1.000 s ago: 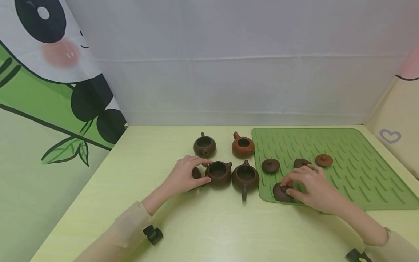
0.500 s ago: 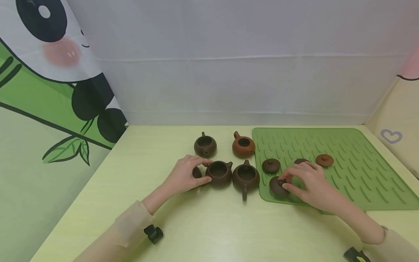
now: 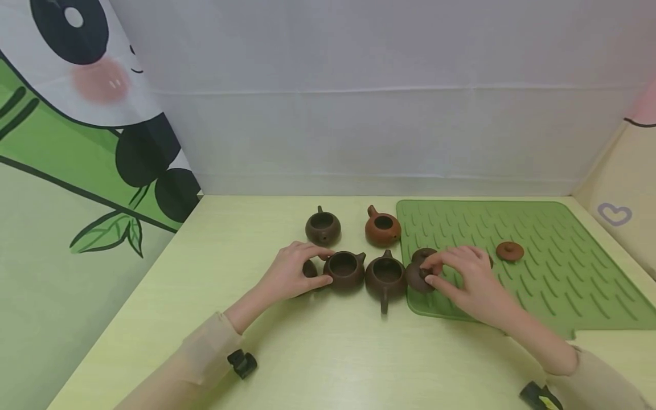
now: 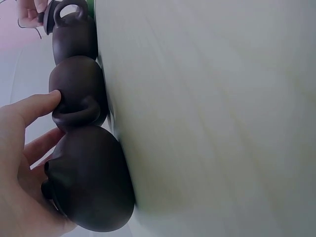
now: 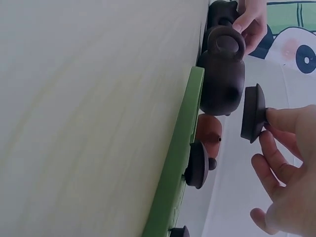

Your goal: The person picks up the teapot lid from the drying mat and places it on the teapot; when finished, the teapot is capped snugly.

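My left hand point(image 3: 289, 274) has thumb and index finger on either side of a dark brown lidless teapot point(image 3: 344, 285), gripping it near the handle. Beneath that palm sits another dark teapot point(image 4: 98, 182), mostly hidden in the head view; a lid knob shows on it. To the right stands a third dark, lidless teapot point(image 3: 385, 287), its handle facing the front. My right hand point(image 3: 468, 285) pinches a dark lid point(image 5: 253, 113) by its knob. The lid is tilted, held above the mat's left edge, close beside the third teapot.
Behind stand a dark teapot point(image 3: 323, 232) and a reddish-brown teapot point(image 3: 381, 236), both lidless. On the green mat point(image 3: 569, 273) lie a dark lid point(image 3: 424, 253) and a reddish lid point(image 3: 509, 251). Another dark lid is mostly hidden behind my right hand.
My right hand has lifted the dark lid off the mat's front left corner and carried it left and back toward the third teapot. The left hand stays in place.
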